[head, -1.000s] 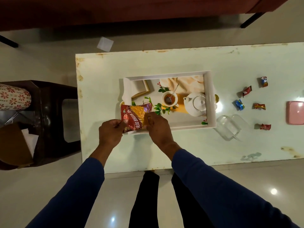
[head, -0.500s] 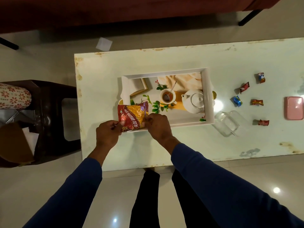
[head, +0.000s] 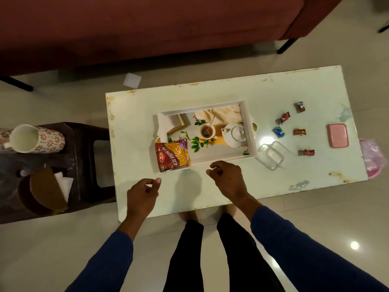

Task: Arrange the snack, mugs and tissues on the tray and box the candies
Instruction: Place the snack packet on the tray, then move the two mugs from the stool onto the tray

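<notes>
The red and yellow snack packet (head: 172,154) lies in the near left corner of the white tray (head: 249,131), its lower edge over the tray's rim. Both hands hover empty over the table in front of the tray. My left hand (head: 143,194) is below and left of the packet, fingers loosely curled. My right hand (head: 228,178) is just in front of the tray's near rim, fingers loosely curled. Several wrapped candies (head: 300,132) lie to the right of the tray. A clear box (head: 271,155) and a pink lid (head: 337,135) are there too. A floral mug (head: 34,138) lies on the stool, with tissues (head: 64,182) in a brown holder.
The tray's floor is printed with a teapot, cup and leaves. A dark stool (head: 84,157) stands left of the white table (head: 273,186). A red sofa (head: 147,28) runs behind. A pink bag (head: 373,159) hangs off the table's right end. A paper scrap (head: 132,80) lies on the floor.
Both hands have let go of the snack packet, which now lies in the tray's near left corner, and have drawn back toward me. The camera has shifted left.
</notes>
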